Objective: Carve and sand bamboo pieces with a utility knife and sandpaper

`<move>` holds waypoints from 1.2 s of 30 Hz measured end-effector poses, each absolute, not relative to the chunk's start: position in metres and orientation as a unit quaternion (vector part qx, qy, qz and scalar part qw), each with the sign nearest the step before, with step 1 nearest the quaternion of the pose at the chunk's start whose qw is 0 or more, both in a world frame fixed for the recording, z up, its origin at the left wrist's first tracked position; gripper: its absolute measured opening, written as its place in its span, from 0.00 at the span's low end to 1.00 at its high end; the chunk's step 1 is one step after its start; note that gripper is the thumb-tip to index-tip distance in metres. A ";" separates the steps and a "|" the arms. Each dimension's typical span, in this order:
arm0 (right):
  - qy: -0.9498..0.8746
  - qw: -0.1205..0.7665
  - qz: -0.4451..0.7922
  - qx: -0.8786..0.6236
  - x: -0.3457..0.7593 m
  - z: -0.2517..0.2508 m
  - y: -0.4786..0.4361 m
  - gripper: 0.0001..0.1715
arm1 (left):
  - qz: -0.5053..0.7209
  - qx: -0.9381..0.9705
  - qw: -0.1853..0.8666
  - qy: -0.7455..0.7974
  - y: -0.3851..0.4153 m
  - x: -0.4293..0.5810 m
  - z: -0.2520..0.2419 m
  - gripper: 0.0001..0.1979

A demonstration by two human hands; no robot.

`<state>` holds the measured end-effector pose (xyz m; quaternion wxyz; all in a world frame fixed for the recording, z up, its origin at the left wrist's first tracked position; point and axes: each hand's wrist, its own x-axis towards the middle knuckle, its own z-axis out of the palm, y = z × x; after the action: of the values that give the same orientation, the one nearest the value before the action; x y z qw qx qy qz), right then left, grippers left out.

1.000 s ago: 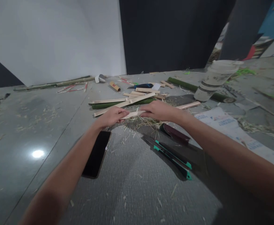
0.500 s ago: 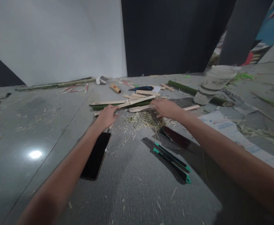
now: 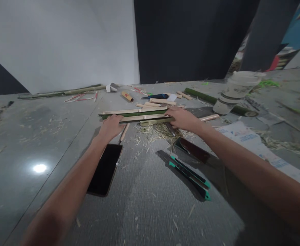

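My left hand (image 3: 111,126) has its fingers curled over the left end of a split bamboo strip (image 3: 137,118), whose pale inner face is up. Around the right end of the same strip, the fingers of my right hand (image 3: 182,118) are closed; its fingertips are partly hidden. A shorter, greenish bamboo piece (image 3: 152,122) lies just in front, reaching under my right hand. Parallel behind is another bamboo strip (image 3: 129,111), pale with a green edge. Thin shavings (image 3: 162,131) are heaped below my right hand.
A phone (image 3: 106,171) lies by my left forearm. Nearer the middle are a green-black utility knife (image 3: 189,177) with its blade out and a dark brown curved piece (image 3: 194,150). A lidded cup (image 3: 235,90) stands at right before a green bamboo pole (image 3: 201,95). A blue-handled knife (image 3: 157,96) lies behind.
The long strip between my hands has swung from slanted to lying alongside the others. The shorter piece now shows its greenish side. My left hand has shifted slightly left.
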<state>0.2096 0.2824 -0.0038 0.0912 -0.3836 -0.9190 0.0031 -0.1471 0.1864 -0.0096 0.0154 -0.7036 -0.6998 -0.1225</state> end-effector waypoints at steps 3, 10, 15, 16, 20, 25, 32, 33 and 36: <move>-0.916 0.077 0.000 -0.395 0.211 0.003 0.283 0.24 | -0.124 -0.703 0.029 -0.700 0.187 -0.150 -0.009 0.20; -0.909 0.040 0.006 -0.416 0.216 0.010 0.284 0.06 | -0.106 -0.709 0.057 -0.695 0.184 -0.154 -0.007 0.17; -0.899 0.051 0.001 -0.435 0.211 0.000 0.283 0.14 | -0.095 -0.706 0.070 -0.699 0.182 -0.151 -0.006 0.13; -0.899 0.056 0.001 -0.435 0.210 -0.002 0.283 0.14 | -0.093 -0.705 0.072 -0.699 0.181 -0.150 -0.006 0.12; -0.894 0.083 -0.001 -0.439 0.210 -0.002 0.284 0.13 | -0.086 -0.705 0.082 -0.699 0.181 -0.148 -0.001 0.12; -0.870 0.160 -0.029 -0.465 0.219 0.004 0.291 0.10 | -0.080 -0.714 0.102 -0.688 0.180 -0.144 0.008 0.16; -0.851 0.194 -0.060 -0.485 0.231 -0.006 0.306 0.18 | -0.073 -0.742 0.098 -0.660 0.183 -0.137 0.015 0.17; -0.849 0.188 -0.064 -0.489 0.232 -0.008 0.308 0.19 | -0.072 -0.747 0.094 -0.654 0.183 -0.136 0.014 0.17; -0.846 0.163 -0.076 -0.502 0.236 -0.014 0.313 0.21 | -0.067 -0.770 0.073 -0.631 0.185 -0.137 0.007 0.17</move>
<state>0.2364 0.3125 -0.0136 0.1631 -0.5023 -0.8458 -0.0759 -0.1368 0.1850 0.0074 0.0726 -0.7698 -0.6306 -0.0667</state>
